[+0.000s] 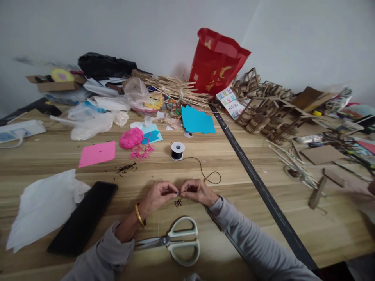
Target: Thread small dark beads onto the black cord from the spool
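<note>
My left hand is closed in a pinch, with a small dark bead just showing at its fingertips. Facing it, almost touching, my right hand pinches thin black cord; the exact spot of its grip is hidden by the fingers. From there the cord loops on the table and runs back to a white-rimmed spool. Right below my fingertips lies a little cluster of brown beads. Scissors with pale handles rest nearer to me, blades pointing left.
On the left are a black phone-like slab, white tissue, pink paper and pink yarn. Blue sheets and a red bag stand farther back. A dark strip crosses the table; small woven baskets crowd the right.
</note>
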Demonstrator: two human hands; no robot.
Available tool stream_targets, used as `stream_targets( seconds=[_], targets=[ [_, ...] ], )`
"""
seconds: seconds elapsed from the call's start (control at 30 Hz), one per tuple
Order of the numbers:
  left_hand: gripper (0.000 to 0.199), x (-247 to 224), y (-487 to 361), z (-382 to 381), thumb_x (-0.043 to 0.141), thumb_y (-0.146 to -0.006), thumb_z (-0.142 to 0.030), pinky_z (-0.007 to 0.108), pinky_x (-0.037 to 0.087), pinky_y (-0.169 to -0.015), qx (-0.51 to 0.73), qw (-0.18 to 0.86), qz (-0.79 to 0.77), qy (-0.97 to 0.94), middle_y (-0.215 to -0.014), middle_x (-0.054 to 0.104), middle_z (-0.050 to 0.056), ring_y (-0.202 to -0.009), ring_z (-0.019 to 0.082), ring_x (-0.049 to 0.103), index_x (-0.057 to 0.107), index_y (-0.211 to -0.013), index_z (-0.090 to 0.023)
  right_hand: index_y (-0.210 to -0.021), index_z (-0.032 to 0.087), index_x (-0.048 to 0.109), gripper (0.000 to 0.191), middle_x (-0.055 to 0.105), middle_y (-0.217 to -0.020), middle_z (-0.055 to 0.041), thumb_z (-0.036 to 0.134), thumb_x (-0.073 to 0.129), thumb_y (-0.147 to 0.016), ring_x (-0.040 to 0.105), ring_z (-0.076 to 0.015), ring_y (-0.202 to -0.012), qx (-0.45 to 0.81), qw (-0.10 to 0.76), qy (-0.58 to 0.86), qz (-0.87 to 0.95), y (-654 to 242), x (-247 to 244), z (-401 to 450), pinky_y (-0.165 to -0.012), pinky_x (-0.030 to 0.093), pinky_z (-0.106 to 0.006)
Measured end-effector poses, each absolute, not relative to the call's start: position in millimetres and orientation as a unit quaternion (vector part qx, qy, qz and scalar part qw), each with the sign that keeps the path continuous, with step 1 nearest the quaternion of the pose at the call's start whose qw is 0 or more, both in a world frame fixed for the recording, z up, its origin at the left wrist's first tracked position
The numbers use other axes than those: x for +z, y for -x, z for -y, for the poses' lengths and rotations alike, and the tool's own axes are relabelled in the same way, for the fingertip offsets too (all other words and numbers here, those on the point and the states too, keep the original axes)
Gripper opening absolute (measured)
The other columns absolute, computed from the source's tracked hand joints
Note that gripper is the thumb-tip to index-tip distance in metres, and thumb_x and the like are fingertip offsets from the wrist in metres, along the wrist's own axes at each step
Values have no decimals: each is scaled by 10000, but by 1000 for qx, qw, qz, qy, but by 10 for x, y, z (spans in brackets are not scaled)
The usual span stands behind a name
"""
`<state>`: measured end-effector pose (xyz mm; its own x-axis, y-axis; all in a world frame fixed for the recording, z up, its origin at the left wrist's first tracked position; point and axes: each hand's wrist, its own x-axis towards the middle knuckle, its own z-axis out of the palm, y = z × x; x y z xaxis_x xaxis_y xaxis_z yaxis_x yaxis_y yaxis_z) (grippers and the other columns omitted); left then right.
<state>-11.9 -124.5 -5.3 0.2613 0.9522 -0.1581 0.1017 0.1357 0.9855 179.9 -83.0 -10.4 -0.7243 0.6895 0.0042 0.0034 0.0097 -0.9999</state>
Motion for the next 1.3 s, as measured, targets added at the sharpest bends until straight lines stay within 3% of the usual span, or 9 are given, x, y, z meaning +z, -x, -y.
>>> stream_targets(
  seconds=[1.3],
  targets=[
    [125,-13,88,1262,684,-609,-200,247,453,-640,364,564,-490,-556,-656,640,27,-637,137,579,623,-683,-119,-722,102,565,344,488,-614,18,434,654,-722,403,-63,-536,636,260,265,676,-1767,-88,837,-507,322,-185]
  ],
)
